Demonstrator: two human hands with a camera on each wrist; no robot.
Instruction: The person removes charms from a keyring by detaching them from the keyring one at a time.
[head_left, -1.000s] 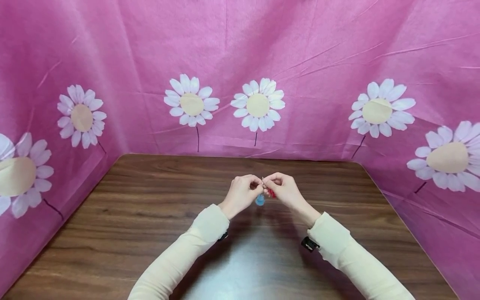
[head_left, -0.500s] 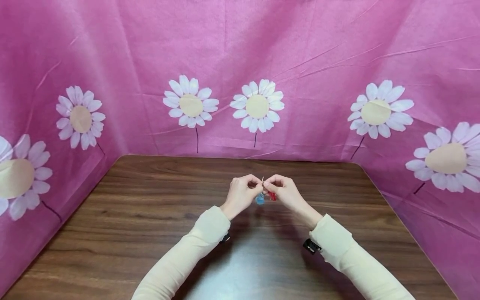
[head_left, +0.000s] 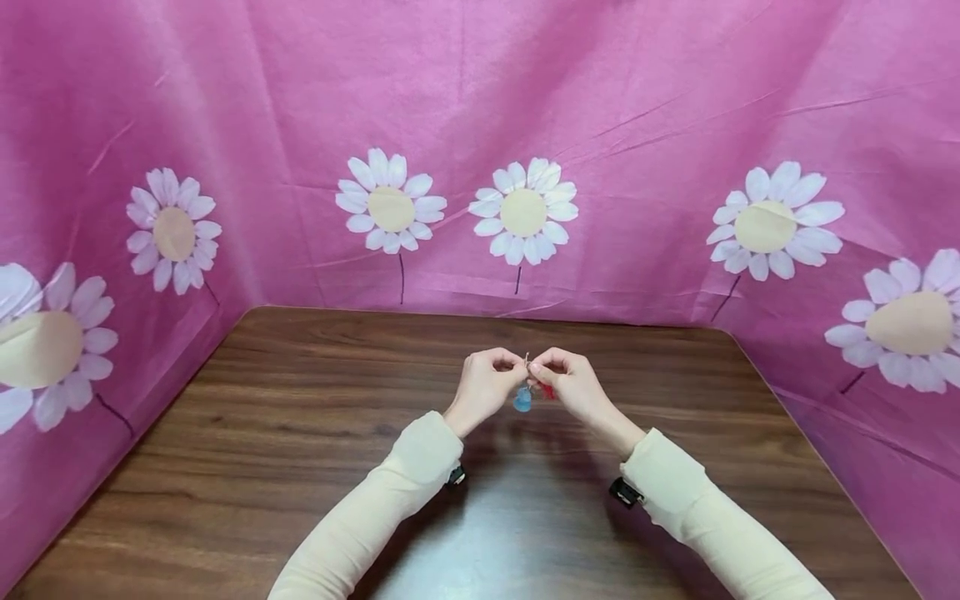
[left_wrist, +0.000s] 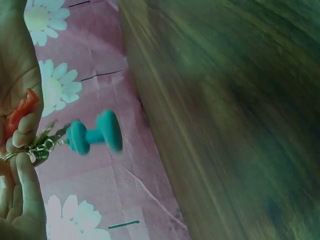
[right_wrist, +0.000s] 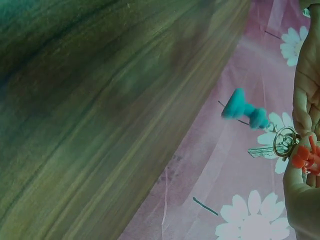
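Thumb and fingers of my left hand [head_left: 486, 385] pinch a metal key ring [right_wrist: 276, 142], held up above the table. Opposite it, the right hand [head_left: 576, 385] pinches the same ring, their fingertips nearly meeting. From the ring dangles a teal-blue dumbbell-shaped charm [left_wrist: 95, 135] on a short chain. A red charm [right_wrist: 306, 159] lies against the right hand's fingers, partly covered, so its shape is unclear. At least one key [right_wrist: 262, 152] sticks out from the ring in the right wrist view. The exact fingertip contact is hidden.
A brown wood-grain table [head_left: 300, 433] spreads beneath both arms. Behind it and along both sides hangs a pink cloth [head_left: 600, 100] printed with white daisies. Small black devices, such as the one at the right cuff [head_left: 626, 492], sit on both wrists.
Both hands stay almost in place, fingertips together at the ring. The blue charm and the red charm shift slightly as they hang. The head view has turned a little.
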